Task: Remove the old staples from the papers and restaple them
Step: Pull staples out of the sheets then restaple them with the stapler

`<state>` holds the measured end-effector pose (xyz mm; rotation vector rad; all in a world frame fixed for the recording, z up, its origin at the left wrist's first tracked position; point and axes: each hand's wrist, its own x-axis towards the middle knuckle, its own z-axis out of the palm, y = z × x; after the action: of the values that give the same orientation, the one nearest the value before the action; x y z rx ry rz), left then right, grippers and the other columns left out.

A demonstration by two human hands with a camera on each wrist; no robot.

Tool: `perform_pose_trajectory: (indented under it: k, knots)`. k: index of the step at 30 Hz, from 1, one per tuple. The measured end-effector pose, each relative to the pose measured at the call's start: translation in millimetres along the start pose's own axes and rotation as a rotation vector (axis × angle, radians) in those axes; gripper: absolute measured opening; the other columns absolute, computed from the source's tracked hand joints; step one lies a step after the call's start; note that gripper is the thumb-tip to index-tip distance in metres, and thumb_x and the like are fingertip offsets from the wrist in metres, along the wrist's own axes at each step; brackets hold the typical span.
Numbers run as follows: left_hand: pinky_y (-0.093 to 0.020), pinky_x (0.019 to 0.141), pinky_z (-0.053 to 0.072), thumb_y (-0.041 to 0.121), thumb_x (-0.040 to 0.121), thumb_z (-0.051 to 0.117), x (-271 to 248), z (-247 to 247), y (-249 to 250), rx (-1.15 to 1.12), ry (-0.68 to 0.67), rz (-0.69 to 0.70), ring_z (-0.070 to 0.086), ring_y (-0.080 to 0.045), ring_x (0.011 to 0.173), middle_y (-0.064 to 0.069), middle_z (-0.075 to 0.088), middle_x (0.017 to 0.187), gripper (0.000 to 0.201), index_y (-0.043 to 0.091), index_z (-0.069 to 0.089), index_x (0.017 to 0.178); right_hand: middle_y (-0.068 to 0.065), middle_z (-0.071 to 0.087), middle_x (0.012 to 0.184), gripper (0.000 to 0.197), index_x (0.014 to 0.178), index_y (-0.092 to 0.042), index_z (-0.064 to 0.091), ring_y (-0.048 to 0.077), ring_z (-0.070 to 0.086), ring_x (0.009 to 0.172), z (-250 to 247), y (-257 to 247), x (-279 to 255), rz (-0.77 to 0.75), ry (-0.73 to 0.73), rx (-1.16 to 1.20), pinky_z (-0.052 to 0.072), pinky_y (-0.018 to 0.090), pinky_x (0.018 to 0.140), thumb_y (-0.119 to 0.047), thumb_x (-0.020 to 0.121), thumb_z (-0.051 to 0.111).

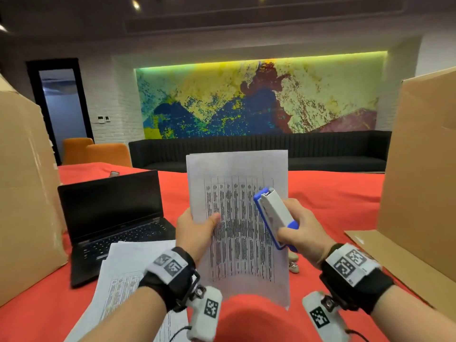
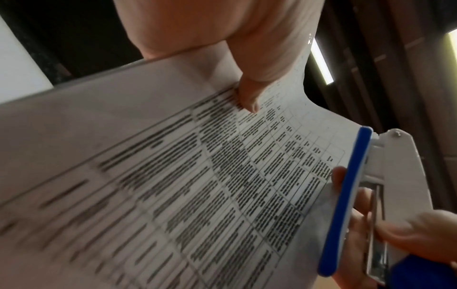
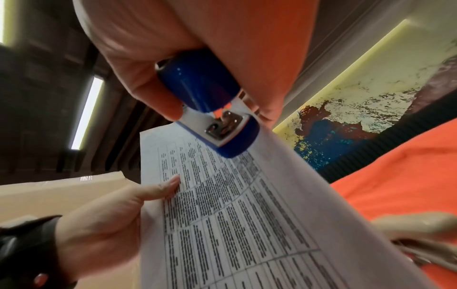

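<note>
My left hand (image 1: 197, 230) holds a printed set of papers (image 1: 237, 218) upright above the red table, thumb on the front of the left edge. The table-filled sheet (image 2: 197, 185) fills the left wrist view, with my thumb (image 2: 249, 97) pressed on it. My right hand (image 1: 298, 228) grips a blue and white stapler (image 1: 274, 215) in front of the papers' right side, nose pointing up. In the right wrist view the stapler (image 3: 212, 109) lies against the sheet (image 3: 247, 215), fingers curled round its body. No staple is visible on the papers.
A second stack of printed papers (image 1: 123, 272) lies on the red tablecloth (image 1: 333, 201) at the lower left, partly over an open black laptop (image 1: 111, 218). Tall cardboard boxes (image 1: 24, 193) (image 1: 424, 156) stand on both sides. A small beige object (image 1: 293, 265) sits behind the held sheets.
</note>
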<state>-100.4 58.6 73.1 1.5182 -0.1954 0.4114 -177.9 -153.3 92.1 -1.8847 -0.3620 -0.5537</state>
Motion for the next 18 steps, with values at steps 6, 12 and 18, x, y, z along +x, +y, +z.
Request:
perform_pose_trajectory:
  k: [6, 12, 18]
  knots:
    - [-0.030, 0.080, 0.054, 0.013, 0.079, 0.077, -19, 6, -14, 0.011, 0.053, -0.052, 0.068, -0.012, 0.086, 0.004, 0.072, 0.092, 0.024, 0.020, 0.066, 0.099, 0.003, 0.042, 0.099, 0.056, 0.109, -0.024, 0.063, -0.011, 0.049, 0.071, 8, 17, -25, 0.045, -0.006, -0.064, 0.051, 0.014, 0.056, -0.016, 0.054, 0.052]
    - [-0.018, 0.064, 0.049, 0.017, 0.091, 0.065, -14, 9, 8, 0.001, 0.075, 0.073, 0.062, -0.004, 0.074, 0.004, 0.067, 0.088, 0.008, 0.018, 0.058, 0.096, 0.004, 0.044, 0.099, 0.060, 0.114, -0.028, 0.061, -0.006, 0.050, 0.075, 5, 23, -21, 0.056, 0.006, -0.103, 0.047, 0.010, 0.064, -0.016, 0.056, 0.052]
    - [-0.040, 0.088, 0.054, 0.010, 0.091, 0.062, -5, 5, 11, 0.003, -0.008, 0.056, 0.067, -0.018, 0.091, 0.002, 0.069, 0.096, 0.017, 0.026, 0.059, 0.093, -0.002, 0.044, 0.112, 0.052, 0.114, -0.019, 0.055, 0.017, 0.045, 0.105, -8, 29, 9, -0.035, 0.332, -0.402, 0.039, 0.032, 0.096, -0.035, 0.070, 0.078]
